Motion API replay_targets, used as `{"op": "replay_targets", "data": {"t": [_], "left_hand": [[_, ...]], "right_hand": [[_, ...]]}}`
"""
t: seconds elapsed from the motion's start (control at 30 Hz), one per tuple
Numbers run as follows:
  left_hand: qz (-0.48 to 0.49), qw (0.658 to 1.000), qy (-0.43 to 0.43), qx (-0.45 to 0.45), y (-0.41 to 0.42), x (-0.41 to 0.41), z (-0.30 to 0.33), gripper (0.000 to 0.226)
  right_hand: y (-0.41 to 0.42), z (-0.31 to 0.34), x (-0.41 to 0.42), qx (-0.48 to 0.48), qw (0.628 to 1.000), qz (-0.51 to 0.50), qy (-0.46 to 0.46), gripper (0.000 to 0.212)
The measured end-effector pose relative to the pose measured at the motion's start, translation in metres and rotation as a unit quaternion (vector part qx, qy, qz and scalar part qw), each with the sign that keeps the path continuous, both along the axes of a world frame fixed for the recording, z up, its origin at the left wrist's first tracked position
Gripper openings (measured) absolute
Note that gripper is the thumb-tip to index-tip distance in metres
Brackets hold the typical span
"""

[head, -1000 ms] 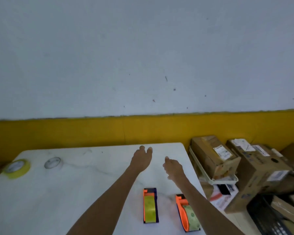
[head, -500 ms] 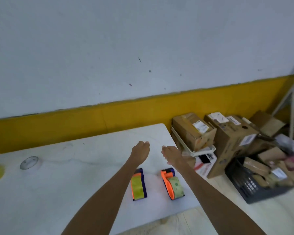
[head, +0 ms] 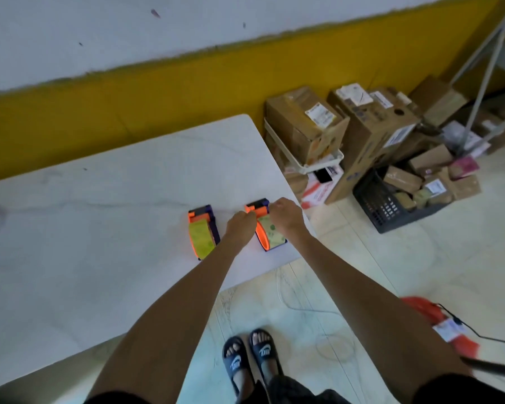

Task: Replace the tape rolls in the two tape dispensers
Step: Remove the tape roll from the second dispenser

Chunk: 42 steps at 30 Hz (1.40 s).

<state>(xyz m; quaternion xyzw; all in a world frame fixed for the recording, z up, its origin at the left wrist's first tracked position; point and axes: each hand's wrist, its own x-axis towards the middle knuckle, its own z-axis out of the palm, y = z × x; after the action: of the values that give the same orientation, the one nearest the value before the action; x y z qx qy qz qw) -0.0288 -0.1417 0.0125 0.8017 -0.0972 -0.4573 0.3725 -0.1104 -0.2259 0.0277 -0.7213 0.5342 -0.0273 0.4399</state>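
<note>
Two tape holders sit on the white table (head: 99, 228), close to its corner. The right tape holder (head: 267, 228) is the one the person is working on. Both hands are on it. The left hand (head: 241, 228) is curled up against its left side, and the right hand (head: 285, 218) is curled over the far end, at about twelve o'clock, where the orange part is. Both hands look closed on this holder, but the fingertips are hidden, so I cannot tell how tight the hold is. The roll inside it looks pale green and is still in its place.

The left tape holder (head: 203, 233) lies just beside it, at about nine o'clock from the hands. Nobody touches it. Its yellow-green roll is still in too.

I think the job is only starting: the first old roll has not come out yet.

What could go wrong? The right holder is very near the table edge (the floor is right there, at about four o'clock). A hard pull could slide it off and it could fall by the sandals (head: 251, 360). The sticky tape could also fold onto itself. The cutting end may be sharp, and the right hand is on that end, so a slip could hurt a finger. At the far left edge of the table there is something small, too blurry to name.
</note>
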Motion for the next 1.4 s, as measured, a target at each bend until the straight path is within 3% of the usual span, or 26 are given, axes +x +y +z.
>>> {"op": "replay_targets", "data": {"t": [0.43,0.6,0.73,1.4], "left_hand": [[0.136,0.987,0.084,0.019,-0.011,-0.028,-0.024,0.017],[0.145,0.986,0.081,0.023,-0.018,-0.021,-0.03,0.022],[0.159,0.981,0.113,-0.009,-0.02,-0.018,-0.007,0.032],[0.189,0.971,0.142,-0.042,-0.03,-0.004,0.014,0.035]], "right_hand": [[-0.008,-0.037,-0.019,0.024,0.999,-0.027,-0.002,0.027],[-0.008,-0.035,-0.019,0.005,1.0,0.002,0.022,0.021],[-0.011,-0.03,-0.019,0.016,1.0,0.0,-0.025,0.014],[-0.029,-0.025,-0.012,0.047,0.996,-0.016,-0.08,0.018]]}}
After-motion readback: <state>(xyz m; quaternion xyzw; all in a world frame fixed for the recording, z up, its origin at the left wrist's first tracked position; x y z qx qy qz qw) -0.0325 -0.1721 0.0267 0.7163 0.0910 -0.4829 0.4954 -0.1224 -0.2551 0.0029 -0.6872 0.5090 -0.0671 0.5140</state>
